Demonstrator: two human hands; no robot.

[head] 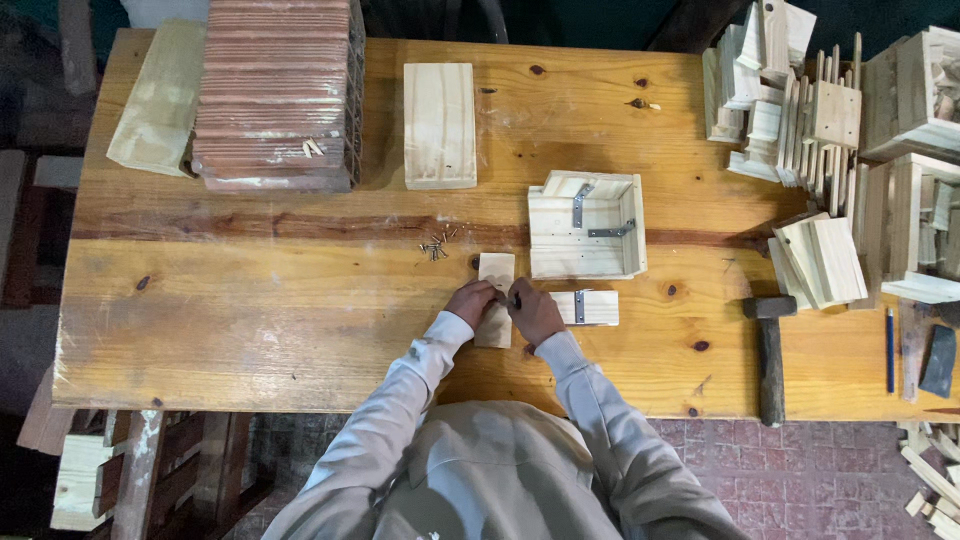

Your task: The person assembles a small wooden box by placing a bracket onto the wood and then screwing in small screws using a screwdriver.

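A small pale wooden board (495,270) lies upright on the wooden workbench (250,300) near its front edge. My left hand (471,300) grips the board's left side with closed fingers. My right hand (533,311) rests on its right side, pinching something small and dark that I cannot make out. A short wood piece with a metal bracket (590,307) lies just right of my right hand. A small pile of screws (436,246) sits just left of the board's top.
An open wooden box with metal brackets (588,224) stands behind the hands. A hammer (770,350) lies at the right front. A flat plank (440,124), a stack of reddish slats (275,95) and several wooden parts (820,110) line the back and right.
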